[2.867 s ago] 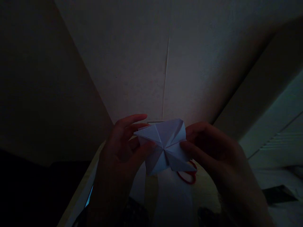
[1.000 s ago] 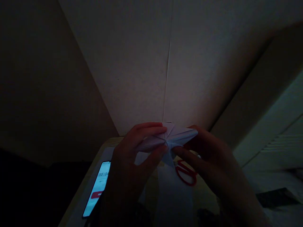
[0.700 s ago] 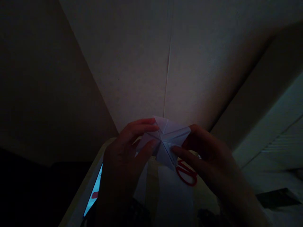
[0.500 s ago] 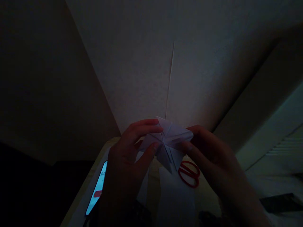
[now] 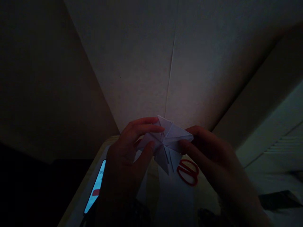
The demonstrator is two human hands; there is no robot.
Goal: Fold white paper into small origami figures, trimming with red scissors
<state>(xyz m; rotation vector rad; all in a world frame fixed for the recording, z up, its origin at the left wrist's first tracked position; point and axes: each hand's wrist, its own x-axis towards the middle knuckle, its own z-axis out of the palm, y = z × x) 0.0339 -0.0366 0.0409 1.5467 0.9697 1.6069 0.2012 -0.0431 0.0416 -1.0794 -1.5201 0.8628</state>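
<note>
In dim light I hold a white folded paper piece (image 5: 169,142) with creases that meet at its centre, raised above a small table. My left hand (image 5: 129,151) pinches its left side, thumb on the front and fingers curled over the top edge. My right hand (image 5: 208,154) grips the right side with thumb and fingers pressed on the paper. The folds are pushed inward, so a point hangs down below the centre.
Red-handled scissors (image 5: 188,171) lie on the table (image 5: 109,148) just under the paper. A lit phone (image 5: 96,187) rests at the table's left edge. White paper sheets (image 5: 175,198) lie below my hands. A pale wall rises behind.
The paper went from a flat open square to a collapsed shape with its sides pushed together. The view dropped a little, bringing the phone into sight. Both hands kept their hold.
</note>
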